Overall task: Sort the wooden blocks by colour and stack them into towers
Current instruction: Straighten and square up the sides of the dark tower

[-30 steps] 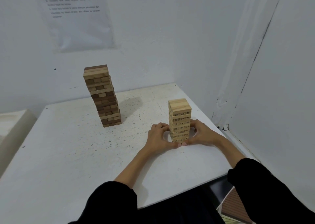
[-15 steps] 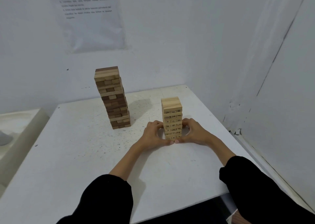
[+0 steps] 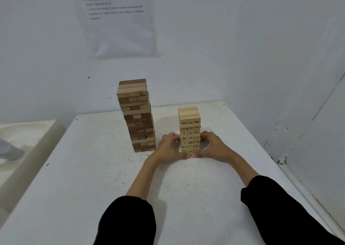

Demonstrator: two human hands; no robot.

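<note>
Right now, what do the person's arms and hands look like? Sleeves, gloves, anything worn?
Both arms wear plain black long sleeves, the left sleeve and right sleeve, each ending partway up the forearm. Below them the forearms are bare. The left hand and right hand are bare too: no gloves, rings, watch or markings visible.

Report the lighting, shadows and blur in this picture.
Head view: soft, even light, no glare; the mixed tower casts a faint shadow rightward on the table; numbers on the pale tower are partly legible; text on the wall sheet is blurred.
</note>
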